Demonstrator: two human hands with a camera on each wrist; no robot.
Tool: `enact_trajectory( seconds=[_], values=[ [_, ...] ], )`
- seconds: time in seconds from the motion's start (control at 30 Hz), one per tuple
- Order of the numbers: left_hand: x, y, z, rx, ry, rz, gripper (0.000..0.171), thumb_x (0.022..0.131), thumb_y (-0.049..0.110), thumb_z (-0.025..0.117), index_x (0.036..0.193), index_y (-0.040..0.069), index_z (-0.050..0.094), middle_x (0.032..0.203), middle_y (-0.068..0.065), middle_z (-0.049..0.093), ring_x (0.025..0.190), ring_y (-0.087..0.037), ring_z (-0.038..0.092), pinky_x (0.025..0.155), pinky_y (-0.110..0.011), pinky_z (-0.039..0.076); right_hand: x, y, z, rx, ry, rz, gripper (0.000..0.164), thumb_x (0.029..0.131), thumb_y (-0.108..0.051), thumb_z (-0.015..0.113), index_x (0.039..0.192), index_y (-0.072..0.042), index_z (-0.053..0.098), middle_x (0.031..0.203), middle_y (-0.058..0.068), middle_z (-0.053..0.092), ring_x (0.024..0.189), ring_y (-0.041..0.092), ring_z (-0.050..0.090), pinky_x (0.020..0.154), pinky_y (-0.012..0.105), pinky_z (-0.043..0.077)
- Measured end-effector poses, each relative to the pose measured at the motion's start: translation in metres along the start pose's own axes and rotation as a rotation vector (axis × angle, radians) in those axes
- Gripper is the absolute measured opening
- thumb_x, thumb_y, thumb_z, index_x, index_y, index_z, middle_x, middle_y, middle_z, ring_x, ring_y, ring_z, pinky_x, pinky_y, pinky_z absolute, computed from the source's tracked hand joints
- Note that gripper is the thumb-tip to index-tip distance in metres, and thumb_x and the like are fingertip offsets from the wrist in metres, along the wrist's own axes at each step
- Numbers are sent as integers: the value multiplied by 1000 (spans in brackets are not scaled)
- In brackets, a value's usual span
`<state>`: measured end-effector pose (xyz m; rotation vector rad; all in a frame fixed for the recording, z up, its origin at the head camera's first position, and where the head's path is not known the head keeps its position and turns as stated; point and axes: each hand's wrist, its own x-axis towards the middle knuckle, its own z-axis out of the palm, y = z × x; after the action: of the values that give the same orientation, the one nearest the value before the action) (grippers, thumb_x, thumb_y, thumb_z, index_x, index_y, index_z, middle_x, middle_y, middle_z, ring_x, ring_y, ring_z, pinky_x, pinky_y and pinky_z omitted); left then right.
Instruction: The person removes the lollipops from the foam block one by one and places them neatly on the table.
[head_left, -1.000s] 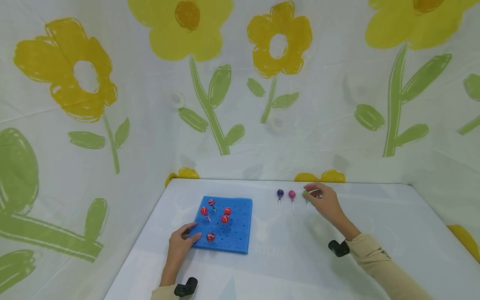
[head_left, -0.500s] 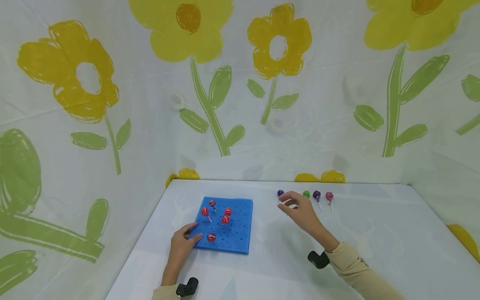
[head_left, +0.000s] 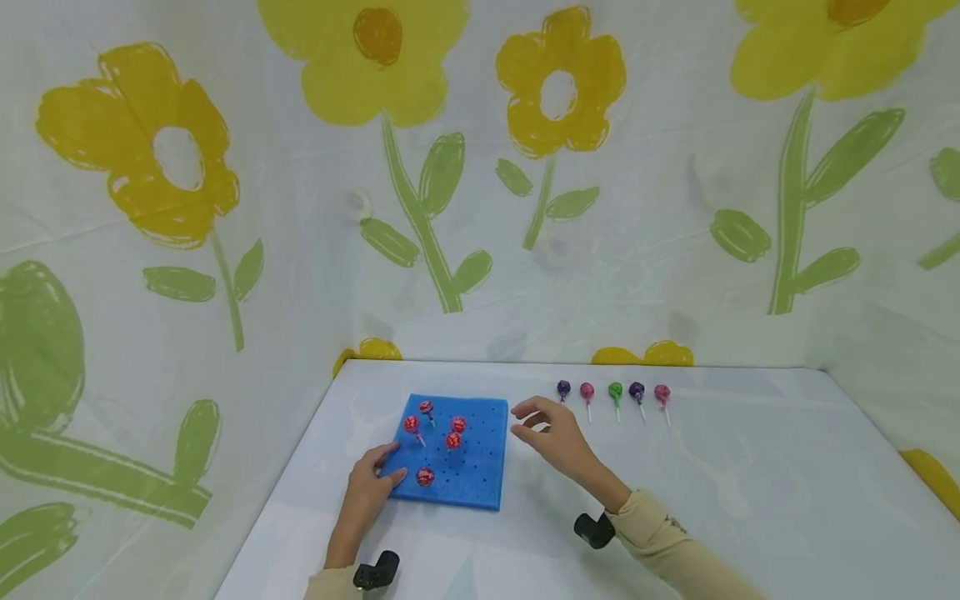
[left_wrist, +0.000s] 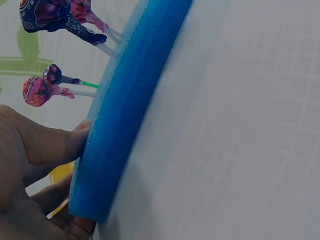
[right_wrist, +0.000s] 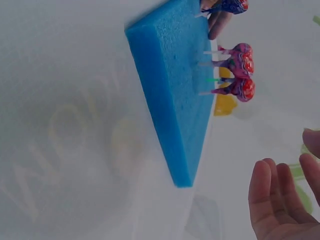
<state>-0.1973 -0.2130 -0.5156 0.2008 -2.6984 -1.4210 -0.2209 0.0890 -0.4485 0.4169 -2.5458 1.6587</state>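
Note:
A blue foam board (head_left: 480, 487) lies on the table, with several lollipops standing in its holes; one red-topped lollipop (head_left: 425, 477) is near the front edge. My left hand (head_left: 366, 487) grips the board's left side. In the left wrist view its thumb (left_wrist: 65, 142) presses the upper face while the fingers reach around the corner. Just right of the board, above the table, my right hand (head_left: 557, 437) holds nothing. Its fingers (right_wrist: 261, 187) are loosely bent and apart from the thumb in the right wrist view.
A row of loose lollipops lies along the back right: a purple one (head_left: 564, 387), a pink one (head_left: 587, 390), a green one (head_left: 616, 390), a dark purple one (head_left: 637, 390) and another pink one (head_left: 662, 392). A flower-printed curtain (head_left: 637, 275) stands behind the table (head_left: 735, 483).
My right hand has moved left from the green lollipop, past the purple and pink ones, to beside the foam board. The whole loose row is now uncovered. My left hand stays put.

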Motion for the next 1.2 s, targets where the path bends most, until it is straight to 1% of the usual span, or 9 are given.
enact_trajectory(
  seconds=[0.1, 0.17, 0.4, 0.53, 0.63, 0.8, 0.93, 1.07, 1.2],
  values=[
    [0, 0, 0, -4, -3, 10, 47, 86, 5, 66, 131, 1, 53, 135, -23, 48, 124, -41, 42, 101, -55, 36, 1, -1, 9, 16, -19, -14, 17, 86, -12, 69, 103, -11, 65, 100, 8, 64, 90, 18, 61, 73, 28, 52],
    [0, -1, 0, -5, -8, 3, 47, 86, 5, 66, 132, 2, 53, 135, -23, 48, 125, -41, 42, 102, -55, 36, 1, -1, 15, 22, -32, -26, 17, 86, -12, 69, 103, -11, 65, 101, 10, 64, 91, 20, 62, 73, 27, 52],
    [0, -3, 1, -1, -6, 0, 47, 86, 5, 66, 131, 2, 54, 134, -23, 49, 125, -41, 43, 101, -54, 37, 5, 3, 31, 55, -33, -46, 18, 86, -13, 70, 103, -10, 65, 100, 6, 64, 92, 20, 62, 74, 27, 53],
    [1, -4, 1, -3, 2, -5, 46, 86, 5, 67, 131, 3, 55, 134, -22, 49, 124, -40, 44, 101, -54, 38, 9, 4, 38, 65, -40, -48, 19, 86, -12, 70, 104, -9, 64, 103, 12, 64, 93, 22, 62, 75, 27, 53],
    [1, -5, 1, -4, 9, -4, 46, 86, 5, 67, 130, 3, 55, 134, -22, 50, 123, -39, 44, 100, -54, 38, 13, 6, 44, 79, -52, -46, 21, 85, -9, 70, 105, -7, 64, 107, 17, 63, 94, 25, 62, 75, 28, 53],
    [1, -5, 0, -19, 9, -1, 46, 85, 4, 67, 130, 2, 56, 134, -22, 50, 124, -39, 44, 101, -53, 38, 20, 8, 54, 109, -75, -52, 26, 84, -3, 69, 109, 0, 62, 110, 19, 62, 97, 28, 62, 79, 34, 54],
    [1, -5, 0, -12, 12, -1, 45, 86, 5, 67, 129, 2, 56, 134, -22, 50, 123, -40, 45, 100, -53, 39, 26, 10, 64, 109, -84, -69, 29, 83, -1, 70, 110, 1, 62, 110, 16, 62, 100, 30, 61, 81, 36, 54],
    [1, -6, 1, -4, 20, 6, 44, 86, 5, 67, 128, 1, 57, 132, -23, 51, 121, -40, 46, 99, -53, 40, 31, 13, 75, 86, -81, -85, 27, 82, -1, 70, 108, -6, 64, 109, 7, 63, 100, 28, 62, 81, 34, 54],
    [2, -6, 1, -10, 17, 0, 44, 86, 6, 68, 128, 2, 57, 133, -22, 51, 122, -38, 46, 99, -52, 40, 36, 17, 84, 91, -80, -90, 26, 82, 2, 69, 103, -12, 66, 105, 1, 64, 98, 22, 62, 81, 32, 54]
  ],
)
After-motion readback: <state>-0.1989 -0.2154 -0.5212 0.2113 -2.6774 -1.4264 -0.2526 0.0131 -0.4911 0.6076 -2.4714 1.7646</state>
